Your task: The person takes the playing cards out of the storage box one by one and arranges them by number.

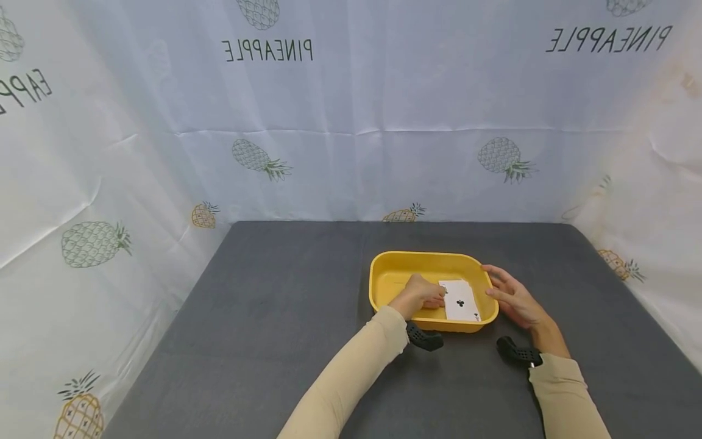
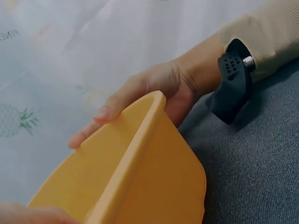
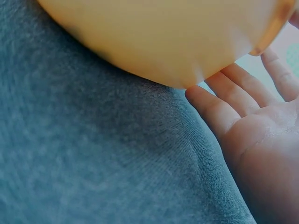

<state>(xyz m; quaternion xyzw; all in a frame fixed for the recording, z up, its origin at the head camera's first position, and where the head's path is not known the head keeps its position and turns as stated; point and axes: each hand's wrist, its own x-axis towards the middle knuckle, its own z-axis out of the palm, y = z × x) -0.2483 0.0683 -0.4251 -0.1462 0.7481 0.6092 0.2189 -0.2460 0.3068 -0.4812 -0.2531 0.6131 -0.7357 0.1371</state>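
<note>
White playing cards (image 1: 460, 302) lie face up in the right part of a yellow plastic basin (image 1: 422, 258). The top one bears a black club in its middle. My left hand (image 1: 421, 295) reaches over the basin's front rim, and its curled fingers pinch the cards at their left edge. Only a small piece of this left hand (image 2: 35, 214) enters the left wrist view. On the basin's right end, my right hand (image 1: 514, 297) grips the rim, the thumb over it. In the right wrist view, fingers of the right hand (image 3: 257, 116) touch the outer wall.
The basin stands on a dark grey cloth-covered table (image 1: 263, 329). A white curtain (image 1: 351, 177) printed with pineapples hangs behind the table and along both sides. Black wrist devices (image 1: 425, 336) are strapped below both hands, close to the basin's front.
</note>
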